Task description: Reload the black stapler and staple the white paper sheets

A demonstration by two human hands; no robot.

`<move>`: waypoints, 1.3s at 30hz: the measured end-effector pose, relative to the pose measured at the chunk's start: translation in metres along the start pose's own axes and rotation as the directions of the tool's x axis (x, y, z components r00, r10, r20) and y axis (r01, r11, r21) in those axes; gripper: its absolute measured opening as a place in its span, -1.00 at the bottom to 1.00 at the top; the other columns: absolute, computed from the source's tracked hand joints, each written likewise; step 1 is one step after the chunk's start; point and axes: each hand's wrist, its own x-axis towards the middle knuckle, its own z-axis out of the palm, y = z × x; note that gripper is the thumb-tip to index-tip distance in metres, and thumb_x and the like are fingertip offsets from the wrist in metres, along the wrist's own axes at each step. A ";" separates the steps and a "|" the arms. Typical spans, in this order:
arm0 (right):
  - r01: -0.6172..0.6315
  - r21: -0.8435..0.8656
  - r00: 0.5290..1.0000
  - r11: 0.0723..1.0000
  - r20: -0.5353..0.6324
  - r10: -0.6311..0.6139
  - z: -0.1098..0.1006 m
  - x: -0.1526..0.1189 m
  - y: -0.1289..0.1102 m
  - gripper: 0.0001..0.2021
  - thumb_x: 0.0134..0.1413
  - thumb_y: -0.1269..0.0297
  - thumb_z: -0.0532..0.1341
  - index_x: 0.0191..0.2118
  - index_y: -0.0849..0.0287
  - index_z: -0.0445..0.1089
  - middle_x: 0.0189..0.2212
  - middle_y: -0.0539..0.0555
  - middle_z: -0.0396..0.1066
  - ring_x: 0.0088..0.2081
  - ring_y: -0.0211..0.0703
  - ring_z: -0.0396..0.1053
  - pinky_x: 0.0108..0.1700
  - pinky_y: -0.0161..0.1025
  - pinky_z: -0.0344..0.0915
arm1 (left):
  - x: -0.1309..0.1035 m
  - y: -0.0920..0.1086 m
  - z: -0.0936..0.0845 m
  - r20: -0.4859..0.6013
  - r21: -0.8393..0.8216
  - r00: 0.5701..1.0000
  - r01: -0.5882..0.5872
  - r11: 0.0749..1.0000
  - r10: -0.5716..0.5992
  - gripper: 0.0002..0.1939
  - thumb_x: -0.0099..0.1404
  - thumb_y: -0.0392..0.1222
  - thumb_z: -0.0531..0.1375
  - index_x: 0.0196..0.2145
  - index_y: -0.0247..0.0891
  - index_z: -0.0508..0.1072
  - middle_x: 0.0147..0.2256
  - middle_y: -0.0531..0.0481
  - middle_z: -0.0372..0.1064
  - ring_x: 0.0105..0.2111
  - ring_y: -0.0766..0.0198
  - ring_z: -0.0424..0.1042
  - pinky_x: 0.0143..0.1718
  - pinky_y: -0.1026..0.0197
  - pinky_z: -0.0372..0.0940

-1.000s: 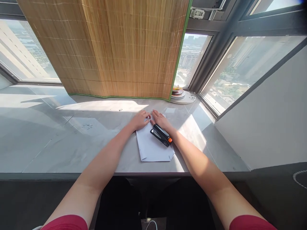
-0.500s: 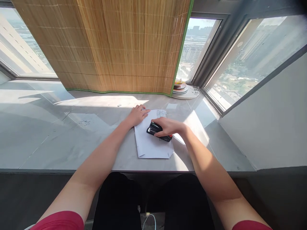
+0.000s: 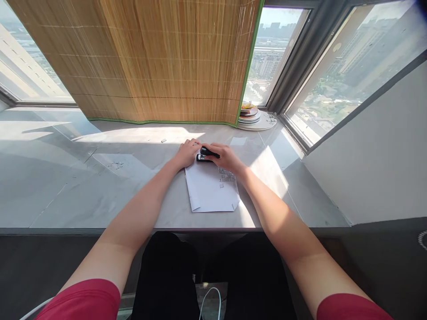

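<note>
A white sheet of paper [image 3: 211, 191], seemingly folded or layered, lies on the pale stone ledge with folded lower corners and printed text near its upper right. My right hand [image 3: 225, 158] is wrapped round a black stapler [image 3: 210, 152]. The stapler's jaws point left at the top edge of the paper; whether the paper is between them is hard to see. My left hand [image 3: 187, 153] grips the paper's upper left corner, its fingertips close beside the stapler's nose. The paper's top edge is mostly covered by my hands and the stapler.
A bamboo blind [image 3: 160, 62] with green trim hangs behind the ledge [image 3: 133, 195]. Stacked plates [image 3: 250, 116] stand in the back right corner by the windows. Loose staples [image 3: 115, 165] lie scattered to the left, and a small grey piece [image 3: 163, 141] sits further back.
My right hand has carried the stapler from the middle of the paper up and left to its top edge. My left fingers have drawn in at the corner. The view has tilted slightly.
</note>
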 end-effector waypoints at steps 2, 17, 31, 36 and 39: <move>0.013 0.032 1.000 0.999 -0.006 -0.013 0.001 0.003 0.002 -0.50 0.43 0.04 0.17 0.38 0.03 0.40 0.06 0.16 0.53 0.07 0.10 0.45 0.19 -0.02 0.32 | 0.000 -0.002 0.001 -0.001 0.008 1.000 -0.006 1.000 0.006 -0.63 0.49 -0.25 0.04 0.03 -0.11 0.62 0.19 -0.19 0.34 0.11 -0.12 0.27 0.16 -0.19 0.21; -0.362 0.609 0.931 0.705 0.274 0.241 -0.057 -0.020 0.041 -0.31 -0.02 -0.14 0.48 0.19 0.09 0.51 0.00 0.14 0.56 -0.58 -0.42 0.20 -0.62 -0.35 0.07 | -0.001 0.005 -0.005 0.003 -0.025 1.000 0.031 0.999 -0.031 -0.48 0.46 -0.32 0.02 0.19 0.06 0.59 0.16 -0.12 0.35 0.10 -0.10 0.29 0.21 -0.20 0.24; -0.429 0.696 0.902 0.575 0.299 0.312 -0.040 -0.015 0.053 -0.45 0.09 0.05 0.46 0.13 0.27 0.56 -0.43 0.03 0.52 -0.56 -0.25 0.46 -0.55 -0.33 0.39 | 0.005 -0.010 -0.009 -0.023 -0.293 0.999 0.023 0.956 -0.031 -0.57 0.34 -0.31 0.05 0.00 -0.16 0.65 0.08 -0.12 0.47 0.14 0.01 0.37 0.28 -0.08 0.27; -0.551 0.759 0.822 0.347 0.422 0.383 -0.045 -0.016 0.056 -0.49 0.12 0.30 0.39 0.19 0.34 0.49 -0.41 0.15 0.58 -0.46 -0.09 0.61 -0.48 -0.30 0.52 | 0.002 -0.008 -0.015 -0.152 -0.593 0.979 0.017 0.805 -0.133 -0.66 0.33 -0.22 0.11 -0.07 -0.19 0.65 0.06 -0.13 0.52 0.10 0.04 0.45 0.24 -0.07 0.31; -0.593 0.753 0.786 0.285 0.465 0.407 -0.048 -0.015 0.055 -0.53 0.13 0.38 0.34 0.17 0.31 0.49 -0.33 0.20 0.62 -0.37 -0.01 0.66 -0.43 -0.27 0.58 | 0.001 -0.007 -0.019 -0.165 -0.771 0.956 0.029 0.636 -0.244 -0.68 0.40 -0.07 0.14 -0.06 -0.21 0.63 0.10 -0.15 0.55 0.15 -0.03 0.48 0.28 -0.14 0.26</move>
